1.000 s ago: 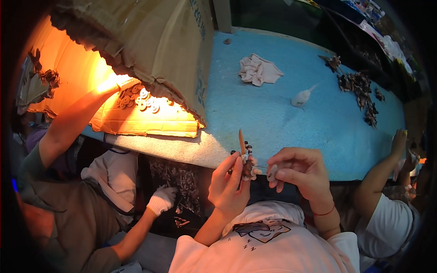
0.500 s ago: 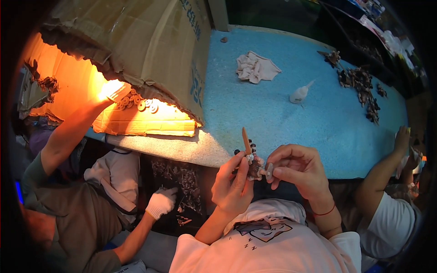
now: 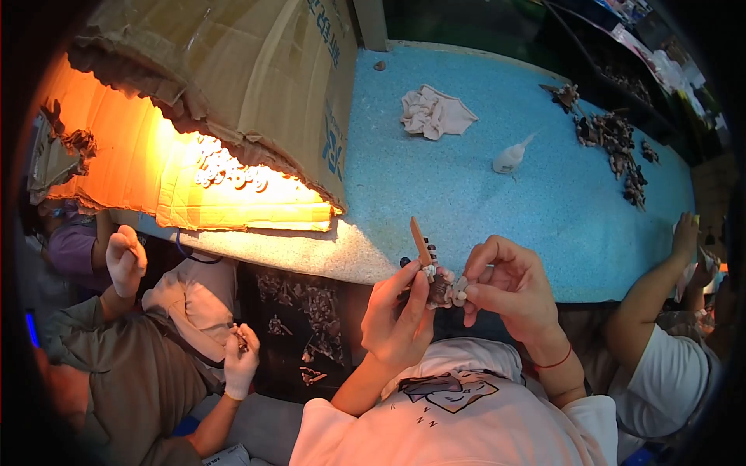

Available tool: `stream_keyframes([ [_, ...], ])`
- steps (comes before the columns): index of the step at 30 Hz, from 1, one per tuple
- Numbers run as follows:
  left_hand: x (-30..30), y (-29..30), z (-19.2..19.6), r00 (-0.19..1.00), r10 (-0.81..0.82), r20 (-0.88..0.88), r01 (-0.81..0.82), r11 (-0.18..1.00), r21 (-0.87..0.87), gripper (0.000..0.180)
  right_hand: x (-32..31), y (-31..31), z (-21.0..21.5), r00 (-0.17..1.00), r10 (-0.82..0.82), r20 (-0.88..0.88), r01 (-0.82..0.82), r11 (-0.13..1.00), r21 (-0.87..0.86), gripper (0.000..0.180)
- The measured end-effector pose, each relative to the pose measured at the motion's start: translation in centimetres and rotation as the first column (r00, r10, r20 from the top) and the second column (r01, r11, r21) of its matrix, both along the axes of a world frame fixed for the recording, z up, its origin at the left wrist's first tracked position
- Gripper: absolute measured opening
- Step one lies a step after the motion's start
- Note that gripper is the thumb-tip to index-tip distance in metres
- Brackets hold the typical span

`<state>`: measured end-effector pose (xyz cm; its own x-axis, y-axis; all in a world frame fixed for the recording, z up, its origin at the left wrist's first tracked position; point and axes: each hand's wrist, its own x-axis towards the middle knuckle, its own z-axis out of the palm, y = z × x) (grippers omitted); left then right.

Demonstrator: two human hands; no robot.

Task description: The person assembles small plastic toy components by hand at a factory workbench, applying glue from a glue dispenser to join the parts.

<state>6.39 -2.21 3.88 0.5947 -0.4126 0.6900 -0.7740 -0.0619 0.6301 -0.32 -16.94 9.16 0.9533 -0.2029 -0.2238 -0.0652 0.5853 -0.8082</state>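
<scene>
Close to the table's front edge, a small painted figurine point(image 3: 441, 293) is in my left hand point(image 3: 396, 322), its fingers closed round the body. A flat brown blade-like part point(image 3: 420, 241) sticks up from it, with small dark round bits beside the blade. The fingertips of my right hand point(image 3: 513, 291) are pinched on a small pale grey piece point(image 3: 460, 290) at the figurine's right end. Whether that piece is joined to the figurine or only pressed against it, I cannot tell.
On the blue table point(image 3: 435, 186) lie a crumpled pale cloth point(image 3: 437, 113), a white nozzle bottle point(image 3: 510, 158) and a heap of figurines point(image 3: 610, 144). A cardboard box point(image 3: 272, 93), lit inside, stands left. A co-worker's gloved hand point(image 3: 239, 365) is beside a dark tray point(image 3: 291, 349).
My hands stay nearly in place; the grey piece has turned slightly in my right fingers. The co-worker on the left has drawn an arm out of the lit box and lifted a small part.
</scene>
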Motion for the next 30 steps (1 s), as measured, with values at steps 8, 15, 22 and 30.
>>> stream_keyframes([
  [8, -0.1, -0.1, 0.1, 1.0, -0.013, -0.009, 0.012, 1.0, -0.024, 0.042, -0.1, 0.3, 0.3, 1.0, -0.023, 0.003, 0.023, 1.0, -0.003, 0.017],
  [15, -0.3, -0.4, 0.4, 0.998, -0.042, -0.056, 0.039, 0.998, -0.057, 0.041, -0.3, 0.5, 0.6, 1.0, -0.029, 0.0, 0.029, 0.998, -0.059, 0.016],
  [22, -0.3, -0.7, 1.0, 0.971, -0.072, -0.229, 0.055, 0.995, -0.078, 0.052, -0.5, 1.0, 0.4, 0.997, -0.071, 0.025, 0.073, 0.992, -0.103, 0.018],
  [30, -0.8, -0.2, 2.4, 0.887, -0.177, -0.427, 0.145, 0.984, -0.105, 0.049, -0.9, 1.9, -0.4, 0.978, -0.178, 0.108, 0.19, 0.975, -0.111, 0.018],
])
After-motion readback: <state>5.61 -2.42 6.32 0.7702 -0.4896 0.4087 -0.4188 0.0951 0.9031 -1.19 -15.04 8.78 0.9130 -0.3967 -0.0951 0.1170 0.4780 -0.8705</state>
